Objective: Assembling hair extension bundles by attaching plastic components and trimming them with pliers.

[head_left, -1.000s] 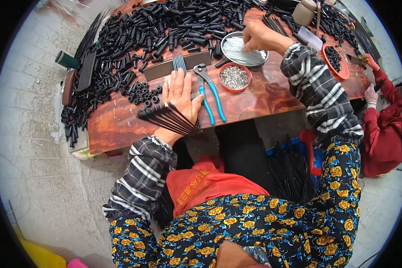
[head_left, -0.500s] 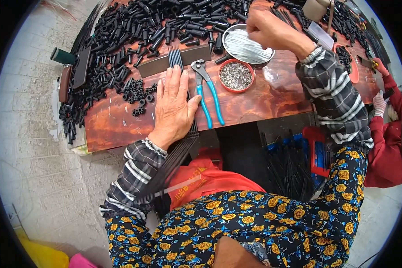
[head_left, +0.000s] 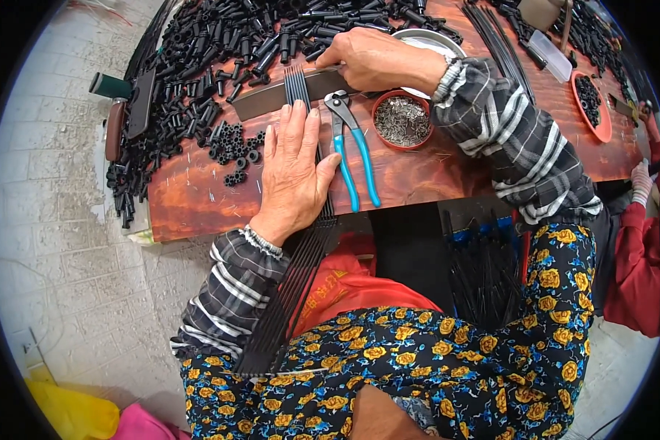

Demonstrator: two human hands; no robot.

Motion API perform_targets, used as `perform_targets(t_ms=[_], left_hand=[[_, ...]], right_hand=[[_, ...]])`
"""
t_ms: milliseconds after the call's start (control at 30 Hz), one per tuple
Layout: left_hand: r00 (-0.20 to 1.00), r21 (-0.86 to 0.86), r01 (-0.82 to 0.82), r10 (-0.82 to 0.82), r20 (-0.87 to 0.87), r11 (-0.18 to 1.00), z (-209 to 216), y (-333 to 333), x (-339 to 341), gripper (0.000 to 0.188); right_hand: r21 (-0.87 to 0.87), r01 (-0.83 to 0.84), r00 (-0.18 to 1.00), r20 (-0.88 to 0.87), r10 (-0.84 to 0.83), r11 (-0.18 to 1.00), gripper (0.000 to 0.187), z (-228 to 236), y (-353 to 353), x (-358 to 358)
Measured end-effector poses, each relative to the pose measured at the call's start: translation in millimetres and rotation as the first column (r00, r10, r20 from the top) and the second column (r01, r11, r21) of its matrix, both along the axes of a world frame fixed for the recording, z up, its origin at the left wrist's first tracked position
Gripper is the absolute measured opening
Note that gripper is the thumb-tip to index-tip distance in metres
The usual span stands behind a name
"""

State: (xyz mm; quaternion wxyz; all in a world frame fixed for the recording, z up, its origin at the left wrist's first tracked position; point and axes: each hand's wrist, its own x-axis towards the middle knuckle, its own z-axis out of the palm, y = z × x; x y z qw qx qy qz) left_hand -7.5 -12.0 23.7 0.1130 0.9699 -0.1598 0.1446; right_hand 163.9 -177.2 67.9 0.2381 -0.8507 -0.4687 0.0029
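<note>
My left hand (head_left: 295, 165) lies flat, fingers stretched out, over a bundle of thin black rods (head_left: 297, 253). The rods run from my lap across the table edge; their grey far ends stick out past my fingertips over a long dark bar (head_left: 260, 100). My right hand (head_left: 381, 62) is curled above the right end of this bar, its forefinger bent toward the bar's upper edge. What its fingers hold, if anything, is hidden. Pliers with blue handles (head_left: 365, 165) lie right of my left hand. Beside them stands a red-rimmed dish of small metal pieces (head_left: 402, 121).
Black tubular parts (head_left: 205, 51) are heaped along the back and left of the table (head_left: 418, 172). A round metal dish (head_left: 447, 44) is partly covered by my right arm. A red tray (head_left: 603, 128) stands at right, near a co-worker's gloved hand (head_left: 642, 180).
My right hand has come left and down from above the metal dish to the bar's right end. My left hand stays flat on the rods. The view has shifted slightly.
</note>
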Motion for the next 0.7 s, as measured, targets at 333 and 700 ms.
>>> perform_targets(t_ms=[333,700], left_hand=[[1.0,0.006,-0.011,0.011,-0.019,1.0,0.5,0.3,0.3,0.064],[1.0,-0.015,-0.022,0.022,-0.001,1.0,-0.7,0.2,-0.4,0.064]], right_hand=[[-0.024,-0.034,0.999,-0.002,0.034,0.999,0.04,3.4,3.4,2.6],[-0.026,-0.025,0.999,-0.035,0.025,0.999,0.043,7.0,2.3,-1.2]])
